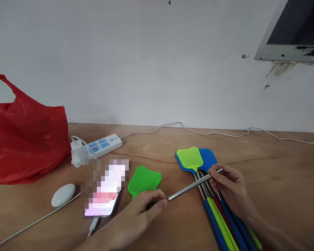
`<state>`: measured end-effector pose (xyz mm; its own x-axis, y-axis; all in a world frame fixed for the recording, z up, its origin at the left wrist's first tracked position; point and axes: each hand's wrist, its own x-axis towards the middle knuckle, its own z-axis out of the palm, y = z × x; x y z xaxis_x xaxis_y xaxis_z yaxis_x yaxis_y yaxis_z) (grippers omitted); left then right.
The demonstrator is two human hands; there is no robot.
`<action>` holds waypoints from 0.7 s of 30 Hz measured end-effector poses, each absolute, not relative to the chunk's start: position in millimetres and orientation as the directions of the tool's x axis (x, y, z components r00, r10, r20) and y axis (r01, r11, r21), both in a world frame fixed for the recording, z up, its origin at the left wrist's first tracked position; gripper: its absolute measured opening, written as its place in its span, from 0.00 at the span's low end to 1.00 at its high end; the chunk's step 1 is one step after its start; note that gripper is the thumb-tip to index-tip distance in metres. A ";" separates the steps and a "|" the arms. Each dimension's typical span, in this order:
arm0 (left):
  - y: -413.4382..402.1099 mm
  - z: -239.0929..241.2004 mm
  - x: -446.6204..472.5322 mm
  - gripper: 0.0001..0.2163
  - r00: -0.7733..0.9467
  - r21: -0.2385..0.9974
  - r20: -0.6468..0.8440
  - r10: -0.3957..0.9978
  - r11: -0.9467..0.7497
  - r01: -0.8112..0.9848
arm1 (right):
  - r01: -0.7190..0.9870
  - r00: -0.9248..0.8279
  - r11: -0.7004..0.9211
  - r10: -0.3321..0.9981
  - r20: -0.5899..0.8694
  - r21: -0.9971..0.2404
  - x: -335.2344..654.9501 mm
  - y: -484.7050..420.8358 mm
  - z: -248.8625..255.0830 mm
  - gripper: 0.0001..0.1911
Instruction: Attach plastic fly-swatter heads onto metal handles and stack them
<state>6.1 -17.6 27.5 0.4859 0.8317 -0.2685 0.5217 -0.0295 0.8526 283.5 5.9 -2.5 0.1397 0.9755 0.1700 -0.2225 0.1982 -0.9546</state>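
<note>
A thin metal rod runs between my two hands above the wooden table. My left hand is closed around its near end, beside a loose green swatter head that lies flat. My right hand pinches the rod's far end. Under the right hand lies a bundle of fly swatters with metal shafts and blue, green and red handles. Their green and blue mesh heads point toward the wall.
A red plastic bag stands at the left. A white power strip with a cable along the wall sits behind a phone on a charging lead. A white oval mouse lies left of the phone.
</note>
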 end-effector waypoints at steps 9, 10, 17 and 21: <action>-1.1 10.1 -9.9 0.17 0.327 0.248 0.063 0.943 -0.333 0.910 | -0.194 0.117 0.134 0.987 0.113 -0.972 277.3 4.9 -7.8 0.12; -1.2 8.8 -10.5 0.18 0.326 0.191 0.075 0.942 -0.335 0.923 | -0.182 0.115 0.136 0.987 0.116 -0.974 277.4 4.5 -8.3 0.12; -7.2 10.8 -7.1 0.20 0.501 0.063 0.118 0.858 -0.510 0.858 | -0.137 0.102 0.147 0.986 0.133 -0.980 279.8 3.7 -10.9 0.13; -10.9 6.2 -3.4 0.19 0.540 0.088 0.077 0.838 -0.546 0.833 | -0.115 0.094 0.149 0.986 0.139 -0.982 281.4 3.2 -13.4 0.13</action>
